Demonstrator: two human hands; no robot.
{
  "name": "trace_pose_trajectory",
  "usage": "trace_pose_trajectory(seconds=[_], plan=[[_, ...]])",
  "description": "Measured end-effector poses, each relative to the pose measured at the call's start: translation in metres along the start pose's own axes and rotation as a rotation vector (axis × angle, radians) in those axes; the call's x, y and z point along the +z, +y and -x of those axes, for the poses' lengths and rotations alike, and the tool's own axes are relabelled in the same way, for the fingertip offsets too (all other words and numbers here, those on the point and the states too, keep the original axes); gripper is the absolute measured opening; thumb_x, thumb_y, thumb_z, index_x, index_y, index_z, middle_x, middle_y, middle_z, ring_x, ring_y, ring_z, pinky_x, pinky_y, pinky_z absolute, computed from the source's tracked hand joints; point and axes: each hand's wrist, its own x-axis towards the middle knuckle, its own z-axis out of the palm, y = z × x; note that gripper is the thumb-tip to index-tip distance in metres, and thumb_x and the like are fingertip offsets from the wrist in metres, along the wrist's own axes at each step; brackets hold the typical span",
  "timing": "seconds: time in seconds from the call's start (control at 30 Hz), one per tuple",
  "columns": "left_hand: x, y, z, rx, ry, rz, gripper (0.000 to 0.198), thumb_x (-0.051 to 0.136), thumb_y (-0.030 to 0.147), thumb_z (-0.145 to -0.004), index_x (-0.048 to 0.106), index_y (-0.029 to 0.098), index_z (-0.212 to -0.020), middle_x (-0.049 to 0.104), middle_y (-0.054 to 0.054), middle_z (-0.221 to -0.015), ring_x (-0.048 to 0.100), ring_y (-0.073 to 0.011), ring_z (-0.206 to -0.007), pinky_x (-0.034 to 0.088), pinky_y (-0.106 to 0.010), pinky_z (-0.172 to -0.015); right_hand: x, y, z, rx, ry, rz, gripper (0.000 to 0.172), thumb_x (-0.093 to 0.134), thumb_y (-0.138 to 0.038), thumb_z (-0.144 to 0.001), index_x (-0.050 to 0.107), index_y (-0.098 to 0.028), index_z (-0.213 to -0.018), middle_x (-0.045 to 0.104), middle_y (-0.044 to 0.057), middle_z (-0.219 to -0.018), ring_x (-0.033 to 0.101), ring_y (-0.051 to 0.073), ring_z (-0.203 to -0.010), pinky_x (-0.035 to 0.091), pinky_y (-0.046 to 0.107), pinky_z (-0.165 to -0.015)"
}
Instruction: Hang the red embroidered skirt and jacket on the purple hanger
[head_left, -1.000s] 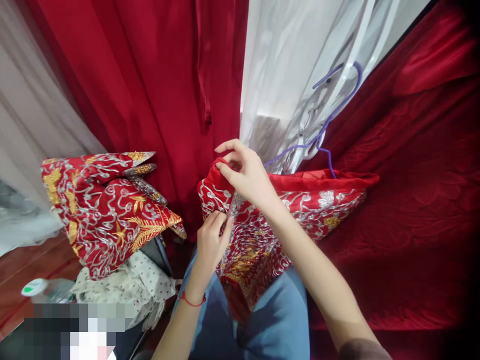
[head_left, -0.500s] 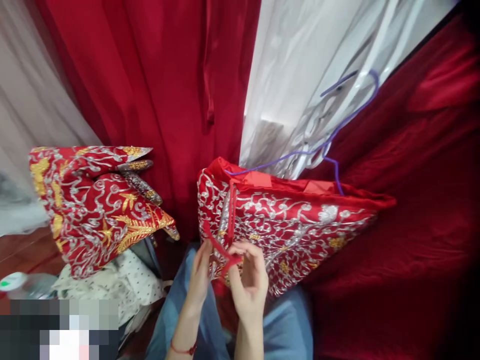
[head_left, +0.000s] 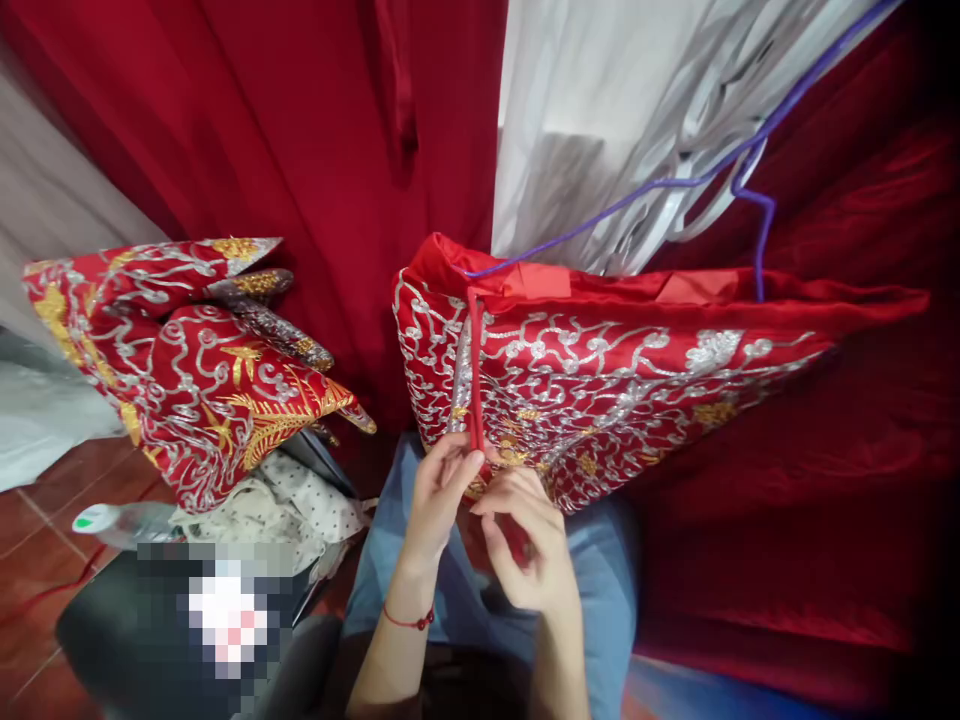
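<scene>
A red skirt-like garment (head_left: 592, 400) with silver and gold sequin embroidery hangs in front of my knees on a purple wire hanger (head_left: 600, 215). From its upper edge, two narrow red fabric ties (head_left: 476, 370) run down along the embroidery. My left hand (head_left: 439, 490) pinches the ties near their lower part between thumb and fingers. Close beside it on the right, my right hand (head_left: 529, 540) has bent fingers with the thumb near the fingertips. Whatever those fingertips hold is hidden or too small to make out.
Another red embroidered piece (head_left: 202, 370) rests at left over a chair, above a polka-dot cloth (head_left: 300, 510). A plastic bottle (head_left: 127, 522) with a white cap lies by it. Behind hang red curtains (head_left: 315, 120) and a white scrolled metal frame (head_left: 705, 150).
My left hand has moved up onto the ties, which now hang straight instead of crossing between both hands. My right hand has drawn slightly to the right. The whole view has shifted.
</scene>
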Motion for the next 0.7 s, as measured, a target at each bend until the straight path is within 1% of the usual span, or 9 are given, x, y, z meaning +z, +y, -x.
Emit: trace_pose_trajectory(seconds=[0.07,0.13,0.2,0.27,0.33,0.43,0.5,0.57,0.7], plan=[[-0.002,0.0,-0.002,0.033,0.04,-0.086,0.021,0.073,0.037,-0.085,0.066,0.019,-0.093,0.075,-0.003,-0.09,0.07,-0.016,-0.088,0.052,-0.027,-0.086,-0.002,0.003,0.002,0.023,-0.016,-0.011,0.016,0.058,-0.011,-0.082,0.062,-0.022,-0.092,0.063,0.001,-0.078,0.057,0.018,-0.076,0.044,0.039,-0.081],[-0.006,0.0,-0.004,0.062,0.039,-0.154,0.02,0.069,0.038,-0.088,0.067,0.019,-0.095,0.075,-0.003,-0.091,0.07,-0.0165,-0.089,0.053,-0.027,-0.086,0.0,0.005,0.003,0.043,0.008,-0.058,0.011,0.057,-0.015,-0.086,0.062,-0.022,-0.092,0.063,0.001,-0.079,0.059,0.017,-0.077,0.044,0.038,-0.081],[-0.01,0.001,-0.005,0.09,0.028,-0.203,0.021,0.062,0.039,-0.093,0.067,0.02,-0.099,0.075,-0.004,-0.094,0.07,-0.017,-0.092,0.052,-0.027,-0.087,0.005,0.009,0.004,0.112,0.115,-0.072,0.01,0.056,-0.017,-0.091,0.064,-0.023,-0.092,0.065,0.001,-0.082,0.06,0.016,-0.08,0.045,0.035,-0.081],[-0.014,0.003,-0.004,0.102,0.004,-0.243,0.024,0.054,0.04,-0.098,0.068,0.021,-0.102,0.074,-0.005,-0.1,0.069,-0.0173,-0.097,0.051,-0.027,-0.089,0.012,0.015,0.003,0.238,0.261,-0.048,0.011,0.055,-0.02,-0.094,0.065,-0.023,-0.095,0.066,0.001,-0.087,0.061,0.015,-0.083,0.046,0.031,-0.081],[-0.015,0.005,-0.003,0.117,-0.043,-0.298,0.029,0.047,0.04,-0.101,0.069,0.022,-0.104,0.073,-0.005,-0.107,0.067,-0.0177,-0.102,0.05,-0.027,-0.091,0.019,0.021,0.001,0.362,0.33,-0.054,0.01,0.056,-0.025,-0.096,0.065,-0.024,-0.1,0.068,0.002,-0.096,0.063,0.016,-0.091,0.048,0.031,-0.086],[-0.012,0.004,-0.001,0.201,-0.132,-0.408,0.029,0.044,0.036,-0.102,0.069,0.021,-0.104,0.069,-0.007,-0.116,0.063,-0.0188,-0.111,0.046,-0.029,-0.098,0.026,0.029,-0.001,0.443,0.251,-0.163,0.021,0.054,-0.033,-0.098,0.066,-0.024,-0.111,0.07,0.005,-0.111,0.064,0.018,-0.107,0.047,0.033,-0.098],[-0.009,0.001,-0.002,0.233,-0.17,-0.456,0.027,0.046,0.035,-0.102,0.069,0.02,-0.104,0.068,-0.008,-0.117,0.062,-0.019,-0.111,0.045,-0.029,-0.1,0.029,0.03,-0.001,0.463,0.232,-0.215,0.027,0.05,-0.037,-0.099,0.069,-0.023,-0.113,0.071,0.005,-0.113,0.064,0.019,-0.112,0.046,0.033,-0.102],[-0.006,-0.005,-0.004,0.192,-0.183,-0.444,0.027,0.047,0.037,-0.102,0.068,0.02,-0.104,0.069,-0.007,-0.113,0.063,-0.0184,-0.108,0.046,-0.028,-0.099,0.031,0.029,0.001,0.486,0.262,-0.233,0.029,0.049,-0.04,-0.099,0.072,-0.022,-0.106,0.072,0.005,-0.106,0.065,0.019,-0.109,0.047,0.032,-0.099],[-0.003,-0.018,-0.008,0.065,-0.117,-0.337,0.027,0.053,0.042,-0.098,0.066,0.019,-0.101,0.071,-0.004,-0.1,0.065,-0.0162,-0.094,0.049,-0.026,-0.089,0.029,0.024,0.005,0.532,0.27,-0.224,0.028,0.053,-0.041,-0.097,0.072,-0.021,-0.094,0.071,0.001,-0.088,0.065,0.016,-0.082,0.05,0.027,-0.078]])
